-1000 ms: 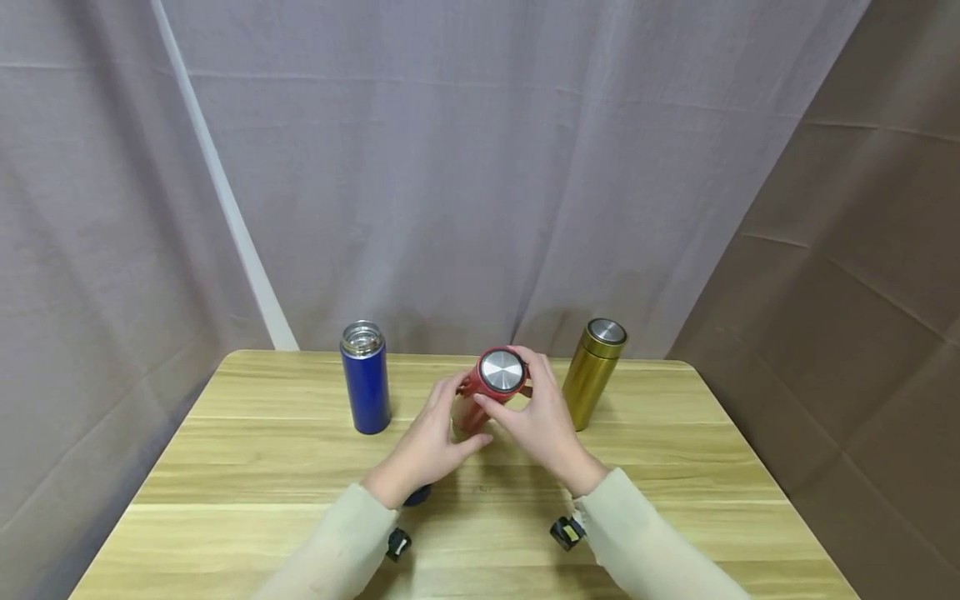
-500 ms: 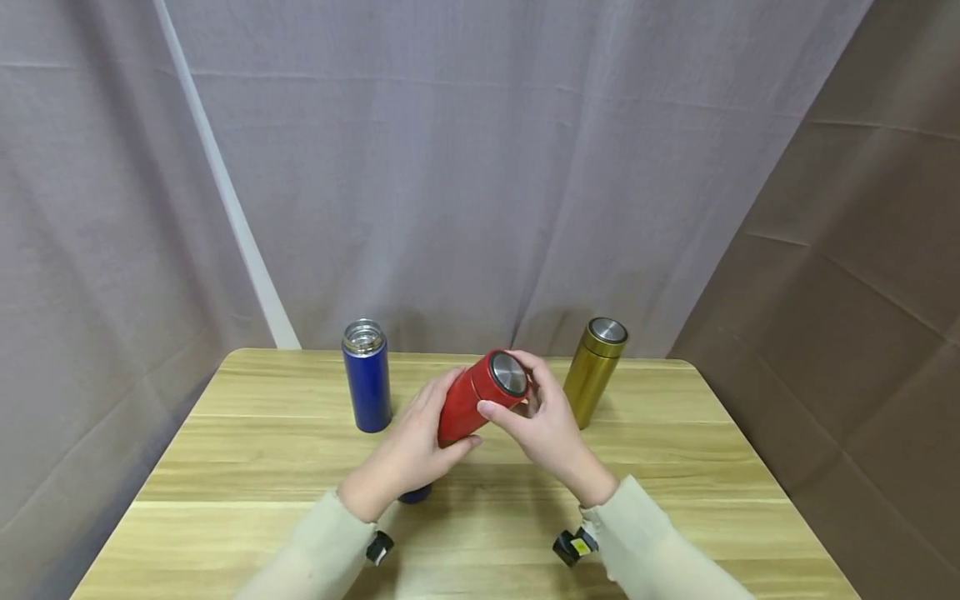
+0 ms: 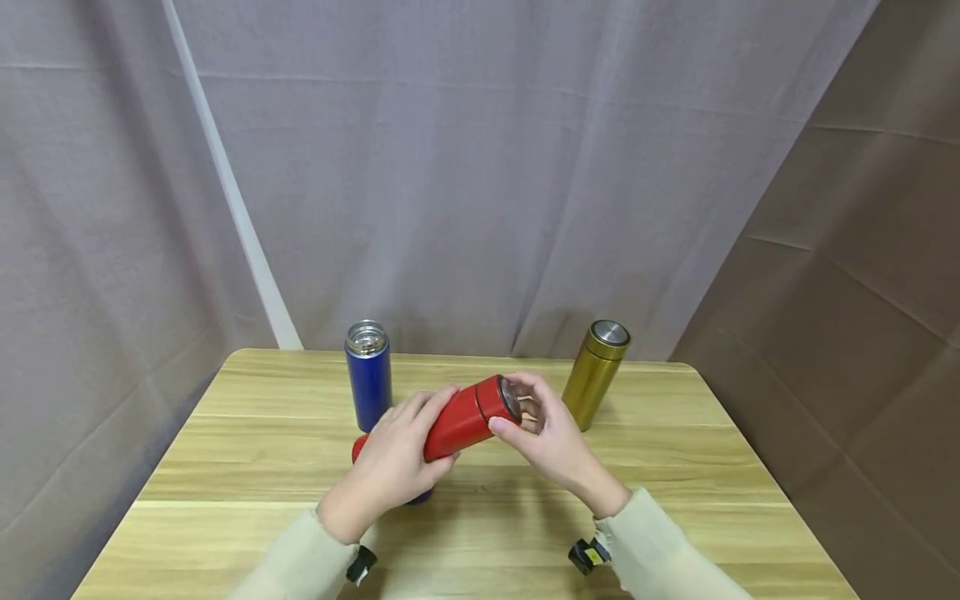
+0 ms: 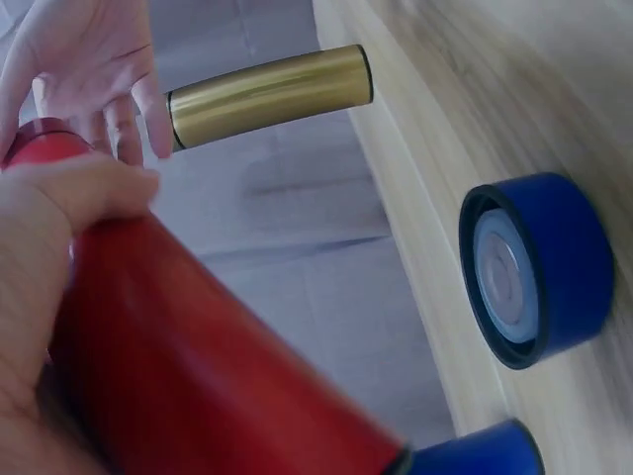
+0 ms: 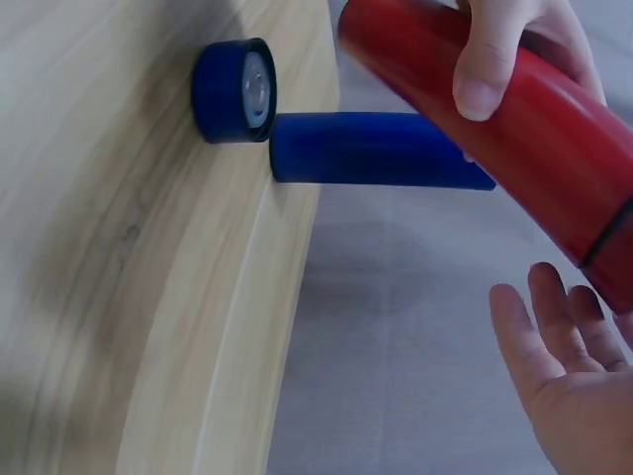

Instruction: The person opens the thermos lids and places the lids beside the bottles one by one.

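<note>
My left hand [image 3: 393,458] grips a red thermos flask [image 3: 463,419] around its body and holds it tilted above the table, nearly lying down. The steel-topped lid end points right, and a dark seam rings the flask below the lid. By that end is my right hand [image 3: 553,437], its thumb at the lid's lower edge. In the right wrist view, the right hand's fingers [image 5: 514,322] are spread and loosely extended, apart from the flask. A blue thermos flask [image 3: 369,387] without a lid stands upright behind my left hand.
A blue lid [image 4: 579,267] rests on the wooden table [image 3: 187,533], mostly hidden under my left hand in the head view. To the right stands a gold thermos flask [image 3: 592,379] with its lid on. Grey curtains [image 3: 465,183] hang behind the table's back edge.
The red flask has tipped from near upright to almost horizontal, its base swinging left and toward me. My left hand moved left with it; the right hand's fingers have loosened from the lid.
</note>
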A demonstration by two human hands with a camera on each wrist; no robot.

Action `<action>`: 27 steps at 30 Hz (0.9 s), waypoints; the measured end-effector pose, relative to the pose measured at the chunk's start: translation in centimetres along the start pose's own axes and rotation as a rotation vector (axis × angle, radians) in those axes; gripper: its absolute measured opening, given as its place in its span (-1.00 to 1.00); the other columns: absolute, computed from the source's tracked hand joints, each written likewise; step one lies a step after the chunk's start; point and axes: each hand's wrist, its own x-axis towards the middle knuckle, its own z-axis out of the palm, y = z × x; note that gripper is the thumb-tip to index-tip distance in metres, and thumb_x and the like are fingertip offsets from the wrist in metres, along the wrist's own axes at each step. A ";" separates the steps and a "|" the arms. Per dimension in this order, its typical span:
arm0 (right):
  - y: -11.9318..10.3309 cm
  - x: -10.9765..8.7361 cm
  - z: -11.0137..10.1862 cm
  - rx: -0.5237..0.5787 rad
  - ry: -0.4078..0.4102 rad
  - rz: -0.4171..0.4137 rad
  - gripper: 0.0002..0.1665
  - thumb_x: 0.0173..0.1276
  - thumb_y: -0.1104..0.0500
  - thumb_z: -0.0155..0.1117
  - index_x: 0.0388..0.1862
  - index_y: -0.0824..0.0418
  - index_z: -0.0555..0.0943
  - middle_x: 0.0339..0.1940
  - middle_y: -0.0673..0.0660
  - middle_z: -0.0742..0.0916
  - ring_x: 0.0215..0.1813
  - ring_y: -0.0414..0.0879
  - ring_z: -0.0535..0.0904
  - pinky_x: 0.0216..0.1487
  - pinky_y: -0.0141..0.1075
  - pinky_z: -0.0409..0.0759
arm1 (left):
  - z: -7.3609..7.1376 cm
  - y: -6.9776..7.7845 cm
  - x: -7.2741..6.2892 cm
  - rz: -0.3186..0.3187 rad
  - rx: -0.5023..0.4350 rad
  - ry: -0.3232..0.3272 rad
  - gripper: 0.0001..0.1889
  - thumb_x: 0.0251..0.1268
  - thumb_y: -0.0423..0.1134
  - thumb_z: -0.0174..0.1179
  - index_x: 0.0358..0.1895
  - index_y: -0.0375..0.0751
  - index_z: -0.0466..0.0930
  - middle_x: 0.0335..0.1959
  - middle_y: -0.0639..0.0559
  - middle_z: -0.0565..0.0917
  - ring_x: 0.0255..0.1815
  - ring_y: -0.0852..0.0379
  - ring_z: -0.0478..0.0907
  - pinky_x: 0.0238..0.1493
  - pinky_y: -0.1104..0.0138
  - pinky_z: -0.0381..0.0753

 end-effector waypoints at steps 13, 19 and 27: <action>1.8 -0.2 0.4 0.001 -0.026 0.225 -0.47 0.42 0.09 0.20 0.26 0.30 0.35 -0.04 0.31 0.57 -0.23 0.08 0.65 -0.25 -0.09 0.68 | 0.8 0.3 -0.2 0.129 0.370 0.139 -0.15 -0.18 -0.21 0.50 0.35 0.03 0.37 -0.03 -0.12 0.52 -0.11 -0.12 0.51 -0.06 0.04 0.44; 1.4 -0.4 0.7 0.007 -0.029 0.253 -0.49 0.35 0.10 0.30 0.21 0.20 0.42 -0.09 0.23 0.57 -0.37 0.01 0.60 -0.38 -0.22 0.62 | 0.6 0.1 -0.3 0.109 0.325 0.093 -0.08 -0.30 -0.16 0.54 0.34 -0.01 0.36 -0.05 -0.07 0.52 -0.11 -0.08 0.49 -0.13 0.07 0.46; -0.4 -0.6 0.9 0.013 -0.034 0.229 -0.45 0.24 0.19 0.40 0.16 0.25 0.43 -0.15 0.22 0.56 -0.24 -0.04 0.62 -0.29 -0.27 0.64 | 0.7 -0.3 -0.6 0.088 0.220 0.008 -0.09 -0.28 -0.16 0.49 0.35 -0.01 0.32 -0.04 0.03 0.59 -0.18 0.03 0.59 -0.13 0.15 0.57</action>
